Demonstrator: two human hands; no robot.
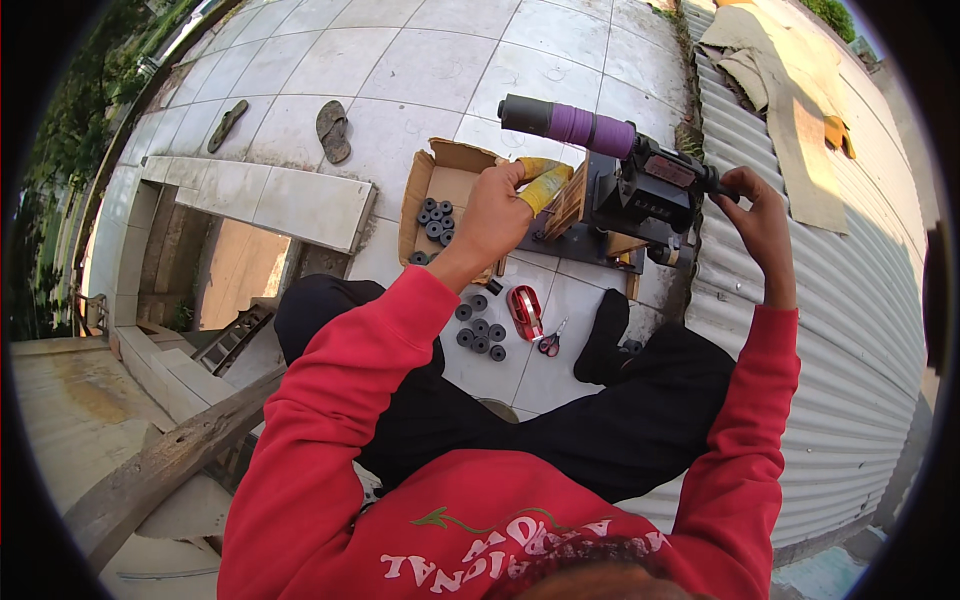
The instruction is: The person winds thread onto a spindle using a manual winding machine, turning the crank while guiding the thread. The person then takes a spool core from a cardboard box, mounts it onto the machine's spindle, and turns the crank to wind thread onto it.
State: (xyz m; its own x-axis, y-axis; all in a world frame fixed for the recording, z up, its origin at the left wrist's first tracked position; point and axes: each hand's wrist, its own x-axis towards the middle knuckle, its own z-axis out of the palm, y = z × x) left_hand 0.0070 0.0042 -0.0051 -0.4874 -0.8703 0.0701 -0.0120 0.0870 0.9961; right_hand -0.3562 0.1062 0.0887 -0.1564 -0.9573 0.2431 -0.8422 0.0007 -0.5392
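Red cloth sweatshirt (440, 475), purple-wound cylinder (578, 126), right hand (754, 208) pinching black handle (715, 184)

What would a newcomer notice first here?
Likely the purple roll on the black machine, right of centre towards the top, with the right hand at the machine's knob. Next, the left hand, with yellow wrapping, just left of the machine. Below, on the tiles, a red device lies between black rings and scissors.

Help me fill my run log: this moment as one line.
left hand: yellow-wrapped fingers, near black machine; right hand: on black handle; purple roll: on machine; cardboard box: dark rings inside; scissors: on tiles
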